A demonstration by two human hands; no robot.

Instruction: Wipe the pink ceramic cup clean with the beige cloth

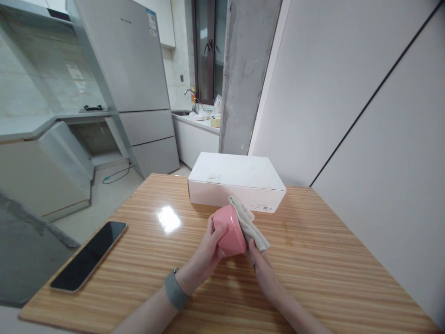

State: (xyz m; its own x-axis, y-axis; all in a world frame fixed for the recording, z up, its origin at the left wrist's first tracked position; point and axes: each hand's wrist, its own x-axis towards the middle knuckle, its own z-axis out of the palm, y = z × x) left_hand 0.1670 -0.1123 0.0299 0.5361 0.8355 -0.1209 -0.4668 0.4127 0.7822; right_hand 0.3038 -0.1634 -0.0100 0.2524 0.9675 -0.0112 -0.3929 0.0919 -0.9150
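Observation:
My left hand (212,241) grips a glossy pink bowl (230,232), thumb on its outer wall. The bowl is tipped on its side above the table, with its opening turned to the right. A folded light grey cloth (247,226) lies over that opening and hangs past the rim. My right hand (259,257) is closed on the cloth's lower end, close beside the bowl; its fingertips are partly hidden behind cloth and bowl. The bowl's inside is hidden.
A white cardboard box (236,171) stands just beyond my hands on the wood-grain table (313,260). A black-screened phone (90,255) lies near the left edge. Further back are a grey fridge (121,60), a sink counter (194,127) and a concrete pillar (246,69).

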